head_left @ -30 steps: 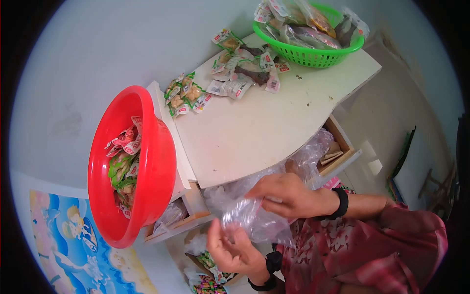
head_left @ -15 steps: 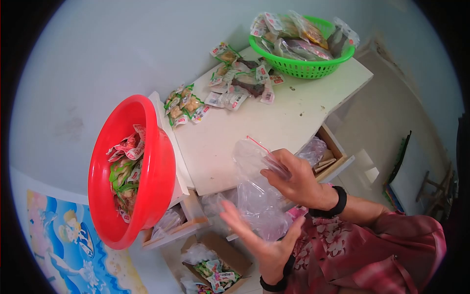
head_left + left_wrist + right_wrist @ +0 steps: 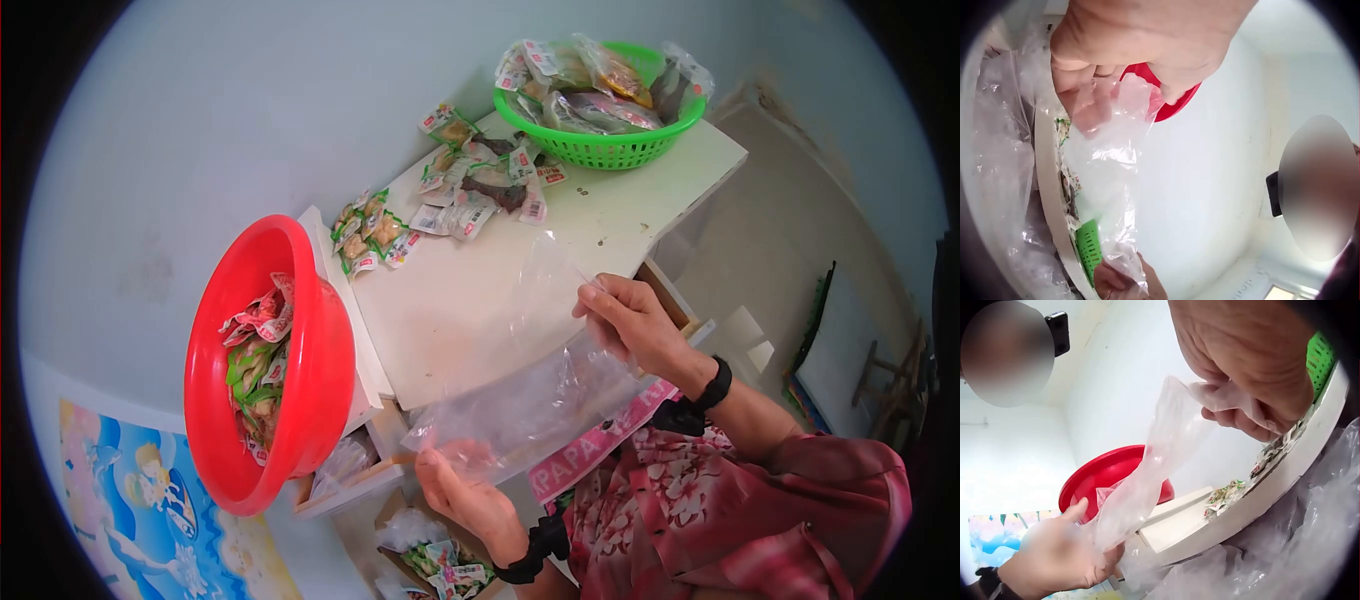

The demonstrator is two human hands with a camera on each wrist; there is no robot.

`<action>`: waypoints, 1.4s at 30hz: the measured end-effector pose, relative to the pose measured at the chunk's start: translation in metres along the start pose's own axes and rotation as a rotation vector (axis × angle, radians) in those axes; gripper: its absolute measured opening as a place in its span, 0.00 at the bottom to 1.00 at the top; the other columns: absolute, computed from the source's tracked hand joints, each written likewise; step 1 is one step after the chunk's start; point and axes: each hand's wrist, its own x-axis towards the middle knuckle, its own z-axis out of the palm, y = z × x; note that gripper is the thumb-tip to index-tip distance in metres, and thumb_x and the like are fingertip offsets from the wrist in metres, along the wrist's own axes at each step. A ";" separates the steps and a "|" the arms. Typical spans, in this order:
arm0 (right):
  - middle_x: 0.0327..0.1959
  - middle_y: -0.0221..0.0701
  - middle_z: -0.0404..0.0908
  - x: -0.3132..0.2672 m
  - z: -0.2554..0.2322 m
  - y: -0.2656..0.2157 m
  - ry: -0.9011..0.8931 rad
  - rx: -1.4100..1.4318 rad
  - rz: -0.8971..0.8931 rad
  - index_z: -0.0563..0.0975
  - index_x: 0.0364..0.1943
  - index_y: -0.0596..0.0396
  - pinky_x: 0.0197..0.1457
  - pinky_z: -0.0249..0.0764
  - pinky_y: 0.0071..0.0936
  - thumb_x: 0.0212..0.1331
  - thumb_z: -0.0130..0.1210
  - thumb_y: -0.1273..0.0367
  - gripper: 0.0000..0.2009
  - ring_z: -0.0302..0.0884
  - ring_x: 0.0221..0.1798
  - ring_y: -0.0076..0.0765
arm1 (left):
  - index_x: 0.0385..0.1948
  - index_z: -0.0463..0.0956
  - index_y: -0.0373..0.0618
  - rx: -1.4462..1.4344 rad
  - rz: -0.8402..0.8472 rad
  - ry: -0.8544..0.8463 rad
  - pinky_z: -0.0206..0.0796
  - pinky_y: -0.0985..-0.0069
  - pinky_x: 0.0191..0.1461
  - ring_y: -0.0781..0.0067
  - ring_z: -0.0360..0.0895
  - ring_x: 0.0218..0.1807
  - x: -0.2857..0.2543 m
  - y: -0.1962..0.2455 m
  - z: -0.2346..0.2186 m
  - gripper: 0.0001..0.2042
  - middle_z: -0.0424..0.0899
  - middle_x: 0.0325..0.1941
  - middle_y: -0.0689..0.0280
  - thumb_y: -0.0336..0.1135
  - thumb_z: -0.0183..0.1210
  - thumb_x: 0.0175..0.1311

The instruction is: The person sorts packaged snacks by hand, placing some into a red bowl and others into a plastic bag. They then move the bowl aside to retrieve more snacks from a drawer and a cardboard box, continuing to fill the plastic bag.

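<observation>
A clear plastic bag [image 3: 1113,165] is stretched between my two hands in front of the white desk [image 3: 440,330]. My left hand [image 3: 470,500] holds one end of it, with the thumb on one side and the fingers behind the film. At the other end, my right hand [image 3: 645,320] pinches the bag between thumb and curled fingers. In the right wrist view the film [image 3: 1147,469] hangs as a long, loosely twisted strip. Below the hands, more clear plastic bags [image 3: 1310,544] fill an open drawer.
A red basin [image 3: 335,350] with packaged snacks stands tilted at the left. The green basket [image 3: 610,152], full of bagged food, sits at the desk's far end. Several snack packets [image 3: 470,195] lie along the wall side. A cardboard box [image 3: 395,510] of packets is on the floor.
My left hand has gone from holding the bag to spread and back to holding it. The hands have moved apart, and the bunched bag is now drawn out between them.
</observation>
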 end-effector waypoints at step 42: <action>0.30 0.37 0.85 0.168 -0.057 -0.036 -0.015 -0.992 -0.514 0.82 0.34 0.53 0.38 0.76 0.45 0.56 0.58 0.69 0.05 0.84 0.36 0.49 | 0.76 0.62 0.46 1.464 0.828 -0.917 0.33 0.45 0.84 0.42 0.48 0.83 0.094 -0.052 0.095 0.39 0.58 0.81 0.48 0.64 0.51 0.71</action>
